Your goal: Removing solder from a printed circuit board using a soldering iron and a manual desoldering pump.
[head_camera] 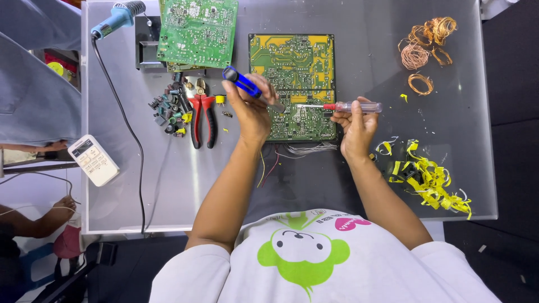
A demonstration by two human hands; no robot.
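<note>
Green-and-yellow circuit board (pixel 292 73) lies flat, solder side up, wires trailing.

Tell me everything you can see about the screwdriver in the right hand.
The screwdriver has a clear plastic handle with a red collar and a thin metal shaft. It lies roughly level, shaft pointing left, its tip over the solder side of the green and yellow circuit board on the grey table. The right hand grips the handle from below. Whether the tip touches the board cannot be told.
</note>
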